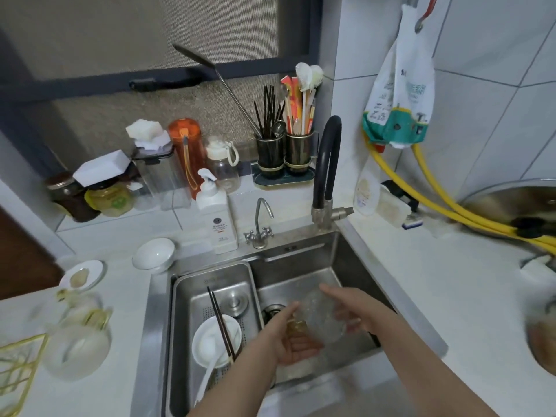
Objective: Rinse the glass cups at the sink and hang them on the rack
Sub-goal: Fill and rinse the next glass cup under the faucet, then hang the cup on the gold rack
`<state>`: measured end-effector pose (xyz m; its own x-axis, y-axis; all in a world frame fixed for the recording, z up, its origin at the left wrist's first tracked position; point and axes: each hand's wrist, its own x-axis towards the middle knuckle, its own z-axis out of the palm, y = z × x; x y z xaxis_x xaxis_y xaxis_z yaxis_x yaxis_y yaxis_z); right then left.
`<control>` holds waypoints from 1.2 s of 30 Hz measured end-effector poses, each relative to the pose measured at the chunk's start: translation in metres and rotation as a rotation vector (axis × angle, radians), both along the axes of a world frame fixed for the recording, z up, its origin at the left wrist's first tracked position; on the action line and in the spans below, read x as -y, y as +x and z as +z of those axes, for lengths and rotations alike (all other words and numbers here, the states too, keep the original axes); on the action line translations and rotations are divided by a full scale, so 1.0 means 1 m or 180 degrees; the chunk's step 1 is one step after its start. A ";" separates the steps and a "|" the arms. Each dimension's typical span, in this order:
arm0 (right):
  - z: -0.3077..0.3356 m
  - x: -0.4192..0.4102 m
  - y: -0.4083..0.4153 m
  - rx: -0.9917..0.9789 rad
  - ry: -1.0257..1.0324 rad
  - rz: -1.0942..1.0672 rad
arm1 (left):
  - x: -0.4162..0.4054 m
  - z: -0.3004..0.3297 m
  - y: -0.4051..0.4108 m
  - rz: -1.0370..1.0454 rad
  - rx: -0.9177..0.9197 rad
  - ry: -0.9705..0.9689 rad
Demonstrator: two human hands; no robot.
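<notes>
— So, what sits farthest left?

— A gold wire rack (18, 368) at the frame's edge, and just beside it on the white counter (421, 281) some clear glassware with gold handles (79, 335), too blurred to count.

— And moving toward the sink?

— A small plate (82, 275), then a white bowl (154, 254) near the sink's corner. Inside the steel sink (301, 254), a drain tray (210, 284) on the left holds a white dish with a spoon (216, 338) and dark chopsticks (221, 320) laid across it.

— Where is the cup?

— Over the sink's right basin, between both hands. The glass cup (323, 316) is clear and wet-looking, its wall blurred, with an amber-gold part at its lower left, tilted on its side.

— How do the hands hold it?

— The left hand (293, 341) cups it from below, fingers curled round its gold end. The right hand (349, 311) grips its far side, fingers wrapped over the glass.

— Further right?

— A black-necked tap (326, 164) behind the basin, then yellow hoses (436, 203) along the tiled wall.
</notes>
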<state>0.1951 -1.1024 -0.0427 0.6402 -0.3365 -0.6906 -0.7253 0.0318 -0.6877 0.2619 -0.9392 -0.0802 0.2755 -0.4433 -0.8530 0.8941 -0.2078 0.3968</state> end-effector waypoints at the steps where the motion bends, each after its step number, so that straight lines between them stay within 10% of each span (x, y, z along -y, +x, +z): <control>1: -0.001 0.001 -0.002 0.0125 0.0082 0.0001 | 0.001 0.000 0.000 0.0146 -0.0016 -0.0075; 7: 0.001 0.001 -0.026 0.0833 0.0384 0.0301 | 0.008 0.015 -0.018 0.0631 0.0195 -0.0091; 19: 0.015 0.011 -0.044 0.1372 0.0729 0.0342 | -0.008 0.061 -0.045 -0.0395 0.3491 0.0123; 36: 0.069 -0.136 0.015 0.1552 -0.0704 0.1203 | -0.154 0.078 -0.047 0.0315 0.3363 0.0225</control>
<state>0.2103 -0.9668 0.0268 0.9644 -0.1278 -0.2316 -0.2621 -0.3440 -0.9016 0.2153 -0.7855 -0.0023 0.9236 -0.3371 -0.1827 0.1170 -0.2060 0.9715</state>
